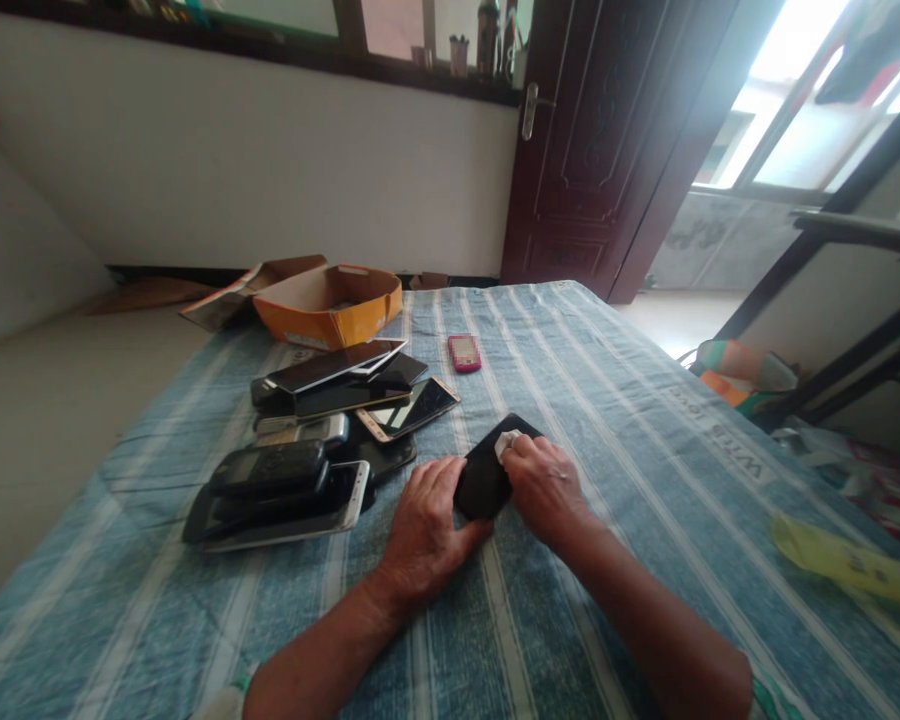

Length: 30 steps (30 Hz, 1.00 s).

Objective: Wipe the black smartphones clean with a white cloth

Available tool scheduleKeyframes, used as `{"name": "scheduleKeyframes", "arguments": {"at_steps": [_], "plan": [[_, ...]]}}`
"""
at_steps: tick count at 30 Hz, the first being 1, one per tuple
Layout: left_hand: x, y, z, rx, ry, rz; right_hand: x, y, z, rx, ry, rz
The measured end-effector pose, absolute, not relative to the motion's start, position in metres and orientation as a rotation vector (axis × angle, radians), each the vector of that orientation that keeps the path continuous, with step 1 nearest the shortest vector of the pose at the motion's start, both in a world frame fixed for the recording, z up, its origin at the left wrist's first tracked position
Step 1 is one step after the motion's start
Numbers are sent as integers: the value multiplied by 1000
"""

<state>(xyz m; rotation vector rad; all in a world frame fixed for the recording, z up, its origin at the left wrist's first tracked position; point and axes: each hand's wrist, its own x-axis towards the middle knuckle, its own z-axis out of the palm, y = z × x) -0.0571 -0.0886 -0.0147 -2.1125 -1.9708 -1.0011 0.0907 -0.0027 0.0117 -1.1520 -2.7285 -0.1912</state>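
Note:
A black smartphone (483,482) lies at the middle of the cloth-covered table, tilted slightly between my hands. My left hand (433,515) grips its left and near edges, fingers along the side and thumb at the near end. In my right hand (544,480) a crumpled white tissue (507,443) is pinched and pressed on the phone's upper right part. Left of my hands several old phones are piled: a black handset (268,467) on top of a white-edged smartphone (349,505), and behind them a stack of dark smartphones (330,372). A gold-edged phone (412,408) lies beside that stack.
An open orange cardboard box (345,322) stands at the far left of the table (607,420). A small pink-red phone (464,353) lies past my hands. A yellow plastic bag (847,565) is at the right edge. Beyond the table is a dark red door (592,150).

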Motion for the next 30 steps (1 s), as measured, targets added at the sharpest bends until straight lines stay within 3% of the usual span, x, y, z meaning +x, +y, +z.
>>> {"name": "scheduleKeyframes", "arguments": {"at_steps": [7, 15, 22, 30], "plan": [[-59, -87, -18, -2118, -1924, -998, 77, -6, 19, -924, -2849, -160], [-59, -90, -17, -2105, -1967, -1021, 67, 29, 28, -1184, -2852, -167], [-58, -89, -18, -2095, -1938, -1026, 69, -1, 21, -938, -2881, -114], [-58, -89, -16, -2114, -2019, -1015, 80, 22, 22, -1231, -2785, -197]]}}
